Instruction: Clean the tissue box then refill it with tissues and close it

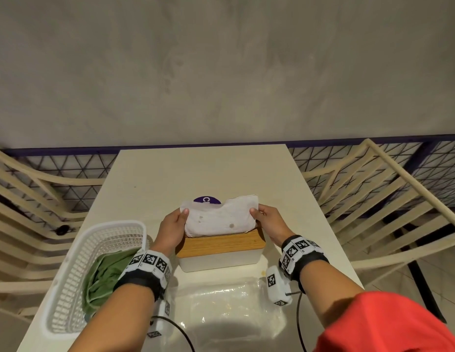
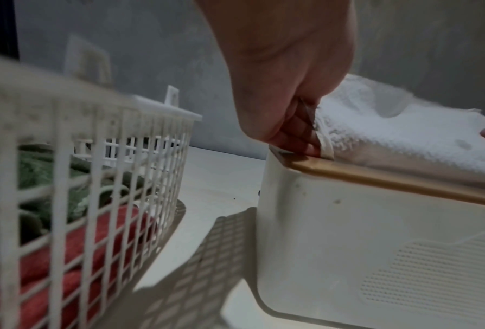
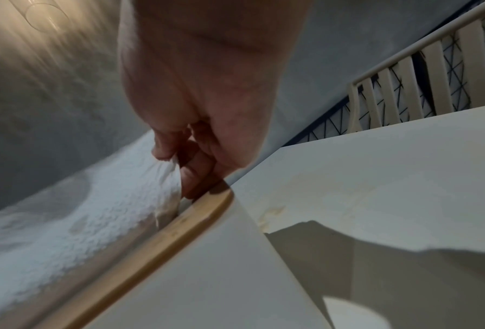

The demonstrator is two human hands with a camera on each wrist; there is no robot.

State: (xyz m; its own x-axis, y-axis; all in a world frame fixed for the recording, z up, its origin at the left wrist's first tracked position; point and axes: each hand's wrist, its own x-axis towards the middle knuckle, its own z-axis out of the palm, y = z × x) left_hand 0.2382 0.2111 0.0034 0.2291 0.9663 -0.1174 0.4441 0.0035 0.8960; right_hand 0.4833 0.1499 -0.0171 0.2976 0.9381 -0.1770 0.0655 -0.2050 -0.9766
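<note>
Tissue stack (image 1: 219,219) sits across the top of the tissue box (image 1: 219,259), on/over the wooden lid (image 1: 221,243), w/ long axis running left-right, same as the box. Left hand (image 1: 173,228) pinches the left end, thumb on top, fingers under; right hand (image 1: 268,221) pinches the right end the same way. Both equally near, one per end. Stack is tilted, far edge up. Can't tell if the lid is seated or ajar. Box is mid-table (image 1: 196,168), basket (image 1: 76,270) just to its left.
</note>
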